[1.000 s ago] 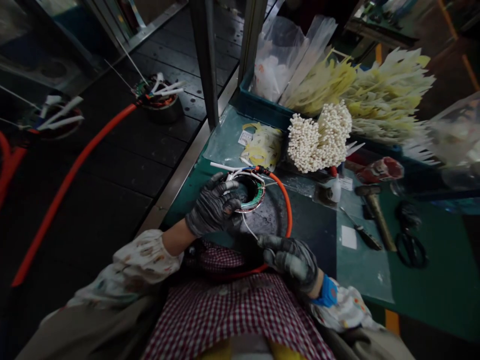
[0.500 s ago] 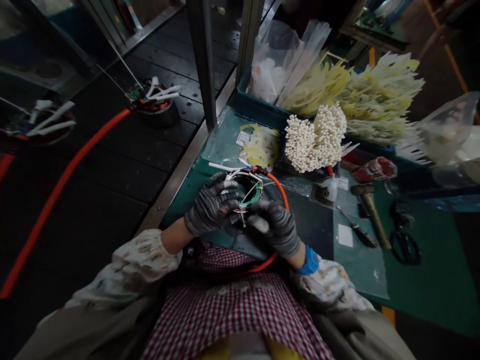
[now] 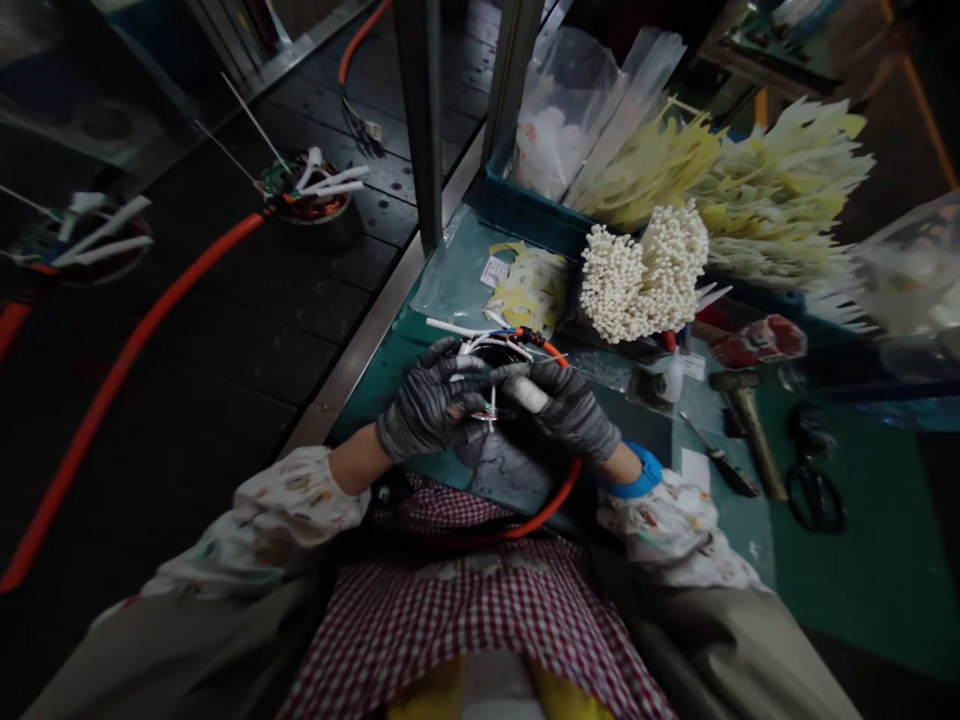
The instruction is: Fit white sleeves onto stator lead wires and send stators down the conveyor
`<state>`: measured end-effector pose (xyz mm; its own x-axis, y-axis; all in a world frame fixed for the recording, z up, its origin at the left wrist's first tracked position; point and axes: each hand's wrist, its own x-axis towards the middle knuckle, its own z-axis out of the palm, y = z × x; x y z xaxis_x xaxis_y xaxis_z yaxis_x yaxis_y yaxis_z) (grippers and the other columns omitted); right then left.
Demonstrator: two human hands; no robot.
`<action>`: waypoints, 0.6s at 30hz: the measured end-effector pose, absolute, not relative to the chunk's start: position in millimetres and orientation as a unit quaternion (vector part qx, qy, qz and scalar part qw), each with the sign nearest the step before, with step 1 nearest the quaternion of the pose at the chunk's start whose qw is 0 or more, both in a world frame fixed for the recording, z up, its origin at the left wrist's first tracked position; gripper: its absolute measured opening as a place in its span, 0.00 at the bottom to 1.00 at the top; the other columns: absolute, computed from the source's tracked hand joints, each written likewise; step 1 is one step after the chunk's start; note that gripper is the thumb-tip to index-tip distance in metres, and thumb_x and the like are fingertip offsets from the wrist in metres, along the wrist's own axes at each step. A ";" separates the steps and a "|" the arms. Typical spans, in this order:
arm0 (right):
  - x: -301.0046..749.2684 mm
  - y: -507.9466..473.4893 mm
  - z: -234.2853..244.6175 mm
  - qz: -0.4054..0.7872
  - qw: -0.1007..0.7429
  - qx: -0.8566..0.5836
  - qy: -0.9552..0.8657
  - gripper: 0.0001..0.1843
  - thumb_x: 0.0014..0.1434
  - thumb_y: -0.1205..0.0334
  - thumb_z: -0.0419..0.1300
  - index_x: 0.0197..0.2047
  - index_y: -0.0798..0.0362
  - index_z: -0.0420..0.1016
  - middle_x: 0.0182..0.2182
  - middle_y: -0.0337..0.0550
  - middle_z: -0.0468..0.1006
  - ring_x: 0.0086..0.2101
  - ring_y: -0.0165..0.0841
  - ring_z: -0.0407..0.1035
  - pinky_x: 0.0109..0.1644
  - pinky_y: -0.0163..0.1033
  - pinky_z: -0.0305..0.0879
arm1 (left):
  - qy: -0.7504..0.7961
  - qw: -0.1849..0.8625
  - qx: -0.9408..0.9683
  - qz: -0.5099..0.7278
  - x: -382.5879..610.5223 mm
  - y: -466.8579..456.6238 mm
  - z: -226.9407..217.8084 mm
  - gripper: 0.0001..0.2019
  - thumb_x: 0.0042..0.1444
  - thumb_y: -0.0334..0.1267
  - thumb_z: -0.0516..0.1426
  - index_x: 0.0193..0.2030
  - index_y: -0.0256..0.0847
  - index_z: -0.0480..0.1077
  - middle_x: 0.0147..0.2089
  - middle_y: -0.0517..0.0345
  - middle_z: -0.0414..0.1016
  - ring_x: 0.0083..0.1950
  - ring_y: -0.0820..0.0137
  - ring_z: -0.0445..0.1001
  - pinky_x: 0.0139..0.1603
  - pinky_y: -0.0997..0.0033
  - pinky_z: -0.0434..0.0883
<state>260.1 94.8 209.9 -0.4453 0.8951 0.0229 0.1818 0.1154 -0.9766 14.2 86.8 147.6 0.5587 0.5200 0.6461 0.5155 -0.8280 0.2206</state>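
My left hand (image 3: 436, 402), in a grey striped glove, is closed on the left side of a wound motor stator (image 3: 495, 350). White sleeved leads and an orange cable (image 3: 559, 352) come off the stator's far edge. My right hand (image 3: 566, 408), gloved alike, has its fingers pinched together over the ring's near right side, on a thin white cable tie (image 3: 493, 398). The fingertips of both hands almost meet over the opening. Much of the ring is hidden behind the gloves.
A bundle of white cable ties (image 3: 641, 270) stands beyond the hands, before a bin (image 3: 517, 205) of yellowish insulation sheets. Right lie a hammer (image 3: 754, 430), a screwdriver (image 3: 724, 465) and scissors (image 3: 816, 495). Another stator (image 3: 322, 220) with an orange cable sits left, past the metal edge.
My right hand has moved up and left over the ring, its fingers now closed near my left fingertips. The left hand keeps its hold. The whole view has shifted slightly.
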 end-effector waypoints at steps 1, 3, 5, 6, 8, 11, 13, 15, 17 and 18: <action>261.9 95.3 210.6 0.535 0.329 -0.400 -0.668 0.11 0.70 0.52 0.70 0.48 0.48 0.89 0.42 0.42 0.91 0.41 0.39 0.84 0.49 0.47 0.83 | 0.302 0.006 0.886 0.352 13.8 87.0 146.2 0.09 0.71 0.50 0.65 0.49 0.51 0.82 0.57 0.58 0.87 0.65 0.59 0.80 0.84 0.45 0.65; 263.9 95.1 210.3 0.527 0.331 -0.407 -0.669 0.08 0.65 0.55 0.73 0.44 0.48 0.88 0.40 0.41 0.90 0.39 0.38 0.83 0.45 0.45 0.83 | 0.317 0.019 0.891 0.326 12.7 87.2 143.6 0.10 0.70 0.52 0.65 0.47 0.51 0.83 0.57 0.57 0.87 0.65 0.58 0.81 0.84 0.44 0.66; 263.9 93.7 208.7 0.508 0.346 -0.420 -0.668 0.07 0.64 0.57 0.73 0.43 0.48 0.87 0.38 0.40 0.90 0.37 0.38 0.83 0.43 0.45 0.83 | 0.316 0.030 0.888 0.332 11.9 87.3 142.5 0.10 0.69 0.51 0.66 0.46 0.50 0.84 0.58 0.56 0.86 0.65 0.58 0.81 0.84 0.43 0.65; 263.5 92.9 207.8 0.500 0.350 -0.425 -0.669 0.07 0.64 0.56 0.72 0.43 0.48 0.87 0.37 0.40 0.89 0.36 0.38 0.82 0.43 0.45 0.83 | 0.311 0.032 0.886 0.343 11.6 87.5 142.7 0.09 0.70 0.50 0.66 0.47 0.50 0.84 0.58 0.55 0.86 0.66 0.58 0.81 0.85 0.43 0.65; 262.5 91.7 206.9 0.493 0.343 -0.431 -0.673 0.08 0.65 0.55 0.71 0.44 0.48 0.87 0.37 0.40 0.89 0.37 0.38 0.82 0.43 0.46 0.83 | 0.303 0.037 0.883 0.356 11.3 88.0 144.0 0.08 0.70 0.49 0.66 0.48 0.51 0.84 0.58 0.56 0.86 0.66 0.59 0.81 0.85 0.45 0.64; 262.8 92.0 206.9 0.492 0.326 -0.432 -0.682 0.09 0.66 0.53 0.70 0.45 0.48 0.87 0.39 0.41 0.90 0.38 0.39 0.83 0.45 0.48 0.84 | 0.307 0.064 0.889 0.335 10.9 89.4 145.9 0.06 0.70 0.48 0.67 0.48 0.54 0.85 0.53 0.60 0.87 0.64 0.60 0.81 0.86 0.45 0.63; 264.6 92.7 205.6 0.485 0.320 -0.431 -0.691 0.10 0.67 0.53 0.71 0.45 0.49 0.87 0.39 0.42 0.90 0.38 0.40 0.83 0.45 0.48 0.84 | 0.320 0.083 0.890 0.315 10.7 89.9 146.0 0.05 0.69 0.48 0.67 0.48 0.55 0.85 0.51 0.61 0.87 0.64 0.60 0.81 0.86 0.44 0.63; 267.0 91.9 201.2 0.474 0.318 -0.419 -0.706 0.10 0.68 0.53 0.71 0.46 0.49 0.87 0.40 0.43 0.90 0.38 0.40 0.83 0.46 0.48 0.84 | 0.331 0.086 0.888 0.308 10.7 89.6 145.1 0.06 0.68 0.49 0.68 0.47 0.54 0.85 0.52 0.60 0.87 0.64 0.59 0.81 0.86 0.44 0.63; 269.3 87.8 193.2 0.453 0.324 -0.381 -0.739 0.10 0.71 0.52 0.69 0.47 0.48 0.87 0.41 0.44 0.90 0.39 0.40 0.84 0.48 0.48 0.84 | 0.334 0.084 0.887 0.307 10.7 88.5 143.8 0.07 0.66 0.49 0.70 0.47 0.54 0.84 0.53 0.60 0.87 0.65 0.58 0.81 0.86 0.43 0.62; 270.2 84.3 188.2 0.432 0.322 -0.356 -0.763 0.11 0.72 0.51 0.68 0.46 0.48 0.87 0.42 0.45 0.90 0.40 0.40 0.84 0.49 0.49 0.84 | 0.334 0.083 0.887 0.307 10.8 87.8 143.2 0.07 0.65 0.48 0.71 0.47 0.54 0.84 0.52 0.60 0.87 0.65 0.57 0.81 0.86 0.42 0.61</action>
<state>270.2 84.3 188.2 -0.5387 0.8222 0.1837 0.2649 0.3723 -0.8895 10.8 87.8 143.2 0.5875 0.6442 0.4897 0.5426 -0.7626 0.3522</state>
